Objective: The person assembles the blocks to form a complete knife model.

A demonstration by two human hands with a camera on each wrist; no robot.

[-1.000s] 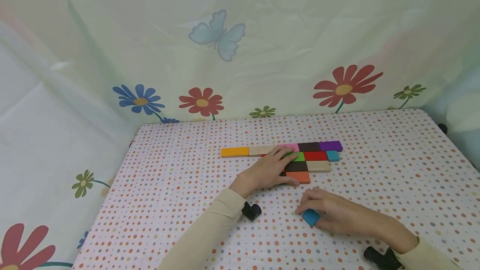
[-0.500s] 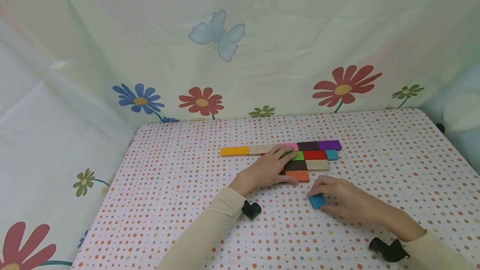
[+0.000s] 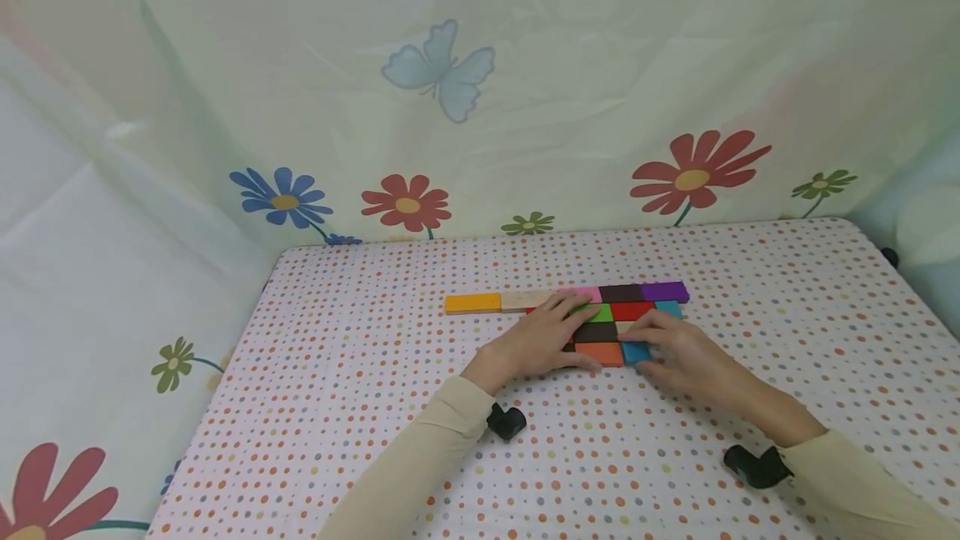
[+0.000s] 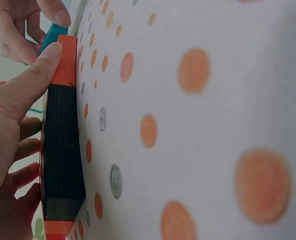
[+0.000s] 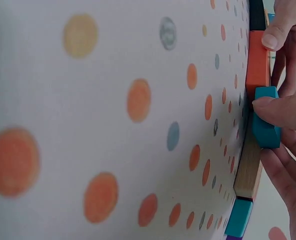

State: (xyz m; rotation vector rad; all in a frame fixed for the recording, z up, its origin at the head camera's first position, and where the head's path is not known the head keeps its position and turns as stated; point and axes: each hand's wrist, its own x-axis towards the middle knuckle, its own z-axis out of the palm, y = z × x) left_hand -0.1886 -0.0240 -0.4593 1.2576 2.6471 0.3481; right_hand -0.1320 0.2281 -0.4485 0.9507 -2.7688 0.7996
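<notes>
Flat coloured blocks lie side by side in rows on the table. Over their left part spreads my left hand (image 3: 534,342), fingers resting across the rows and the thumb on the orange block (image 4: 65,62) at the front. My right hand (image 3: 693,361) pinches a small blue block (image 3: 636,352) between thumb and fingers, at the right end of that orange block. In the right wrist view the blue block looks slightly raised above its neighbours, beside a plain wooden block (image 5: 248,165). My left hand hides part of several blocks.
The back row runs from a yellow block (image 3: 472,303) to a purple block (image 3: 664,292). A second blue block (image 3: 670,308) ends the row in front of it. Dotted cloth covers the table (image 3: 337,407); a flowered curtain (image 3: 570,90) hangs behind.
My right hand has carried the small blue block away from me, from the open cloth up to the right end of the orange block. My left hand has stayed on the rows.
</notes>
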